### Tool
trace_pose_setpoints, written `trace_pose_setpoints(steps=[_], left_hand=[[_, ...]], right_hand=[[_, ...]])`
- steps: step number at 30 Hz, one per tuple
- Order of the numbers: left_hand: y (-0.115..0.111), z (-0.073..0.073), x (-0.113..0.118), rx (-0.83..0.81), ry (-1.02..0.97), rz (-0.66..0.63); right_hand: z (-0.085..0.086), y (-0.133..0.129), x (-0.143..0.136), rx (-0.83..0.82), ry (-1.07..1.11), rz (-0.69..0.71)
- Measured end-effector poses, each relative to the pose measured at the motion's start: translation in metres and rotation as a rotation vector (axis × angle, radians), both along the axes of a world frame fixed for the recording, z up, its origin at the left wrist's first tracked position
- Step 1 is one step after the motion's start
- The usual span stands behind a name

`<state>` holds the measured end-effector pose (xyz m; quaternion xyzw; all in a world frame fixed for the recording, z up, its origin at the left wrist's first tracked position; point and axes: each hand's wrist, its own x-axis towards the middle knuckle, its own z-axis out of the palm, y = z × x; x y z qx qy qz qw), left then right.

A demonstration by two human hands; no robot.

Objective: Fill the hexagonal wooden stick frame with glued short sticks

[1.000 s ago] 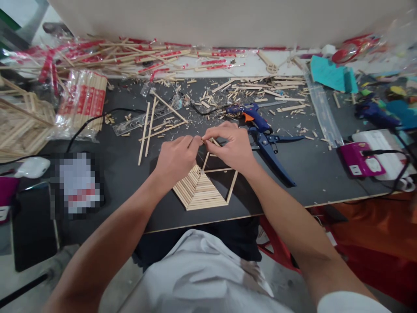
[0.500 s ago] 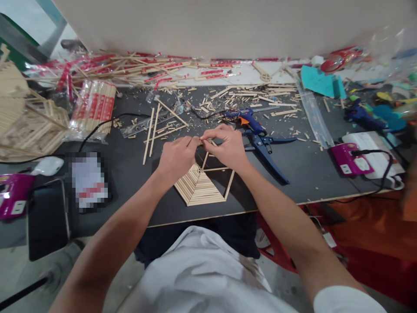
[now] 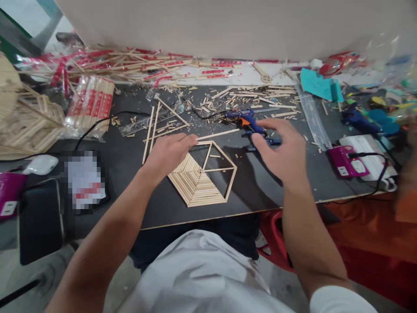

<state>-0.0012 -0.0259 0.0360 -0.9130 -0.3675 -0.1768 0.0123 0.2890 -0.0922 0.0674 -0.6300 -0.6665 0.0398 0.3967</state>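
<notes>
A thin wooden stick [image 3: 217, 134] juts to the right from the closed fingers of my left hand [image 3: 171, 152]. That hand is over the upper left edge of a hexagonal stick frame [image 3: 208, 198], which lies flat on the table. Rows of sticks fill the frame's left and front sections; the right sections are bare outlines around a centre point. My right hand [image 3: 284, 150] hangs to the right, thumb and fingers apart, with nothing visible between them. Beneath and beside it are a blue hand cutter [image 3: 273, 141], mostly covered, and a blue glue gun [image 3: 249, 119] with an orange trigger.
Loose sticks [image 3: 153, 130] and offcuts lie behind the frame. Packed chopsticks [image 3: 93, 104], a phone [image 3: 41, 221] and a larger stick build [image 3: 35, 117] are at left. A purple power socket [image 3: 345, 161] sits at right; the table's front edge [image 3: 208, 217] runs close to my body.
My right hand has let go near the left fingers and moved right, opening above the cutter. My left hand has shifted slightly left, and the stick now shows in full view.
</notes>
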Motion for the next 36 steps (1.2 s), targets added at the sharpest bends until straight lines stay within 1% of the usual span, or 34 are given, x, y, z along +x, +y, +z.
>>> trace_pose_setpoints(steps=[2,3,4,5,6,7,8,10,13,16,18,21,23,25,28,30,31,33,36], left_hand=[[0.0,0.001,-0.001,0.002,-0.037,0.003],[0.0,0.001,0.0,-0.001,-0.054,0.005],[0.0,0.002,0.0,-0.004,-0.068,0.007],[-0.001,0.003,0.0,-0.009,-0.076,0.01],[-0.001,0.004,0.0,-0.012,-0.076,0.015],[-0.002,0.005,0.001,-0.014,-0.068,0.023],[-0.002,0.006,0.001,-0.016,-0.056,0.032],[-0.004,0.007,0.002,-0.021,-0.038,0.048],[-0.004,0.007,0.004,-0.052,-0.06,0.049],[-0.003,0.005,0.007,-0.129,-0.162,0.055],[-0.002,0.005,0.008,-0.201,-0.25,0.075],[-0.001,0.007,0.011,-0.321,-0.369,0.123],[-0.003,0.008,0.013,-0.381,-0.437,0.161],[-0.005,0.009,0.015,-0.425,-0.488,0.189],[-0.006,0.008,0.019,-0.494,-0.556,0.207],[-0.005,0.006,0.021,-0.525,-0.608,0.221],[-0.005,0.005,0.021,-0.53,-0.634,0.233],[-0.003,0.003,0.021,-0.543,-0.68,0.254],[0.0,0.001,0.019,-0.604,-0.763,0.245]], right_hand=[[-0.003,-0.013,0.029,-0.079,-0.077,-0.14],[-0.005,-0.019,0.043,-0.165,-0.119,-0.209],[-0.008,-0.025,0.055,-0.296,-0.166,-0.252],[-0.011,-0.029,0.065,-0.432,-0.209,-0.256],[-0.014,-0.033,0.073,-0.56,-0.25,-0.229],[-0.016,-0.036,0.079,-0.659,-0.289,-0.184],[-0.018,-0.039,0.083,-0.716,-0.32,-0.139],[-0.02,-0.04,0.087,-0.735,-0.361,-0.084],[-0.019,-0.036,0.089,-0.744,-0.411,-0.06],[-0.017,-0.03,0.091,-0.767,-0.489,-0.003],[-0.015,-0.028,0.092,-0.757,-0.568,0.009],[-0.013,-0.03,0.088,-0.787,-0.719,0.004],[-0.008,-0.033,0.081,-0.813,-0.74,-0.021],[0.0,-0.035,0.07,-0.826,-0.649,-0.056],[0.015,-0.031,0.05,-0.854,-0.391,-0.052],[0.023,-0.021,0.034,-0.874,-0.225,0.035],[0.026,-0.013,0.026,-0.868,-0.187,0.09],[0.029,0.004,0.009,-0.818,-0.182,0.195],[0.03,0.031,-0.014,-0.747,-0.184,0.306]])
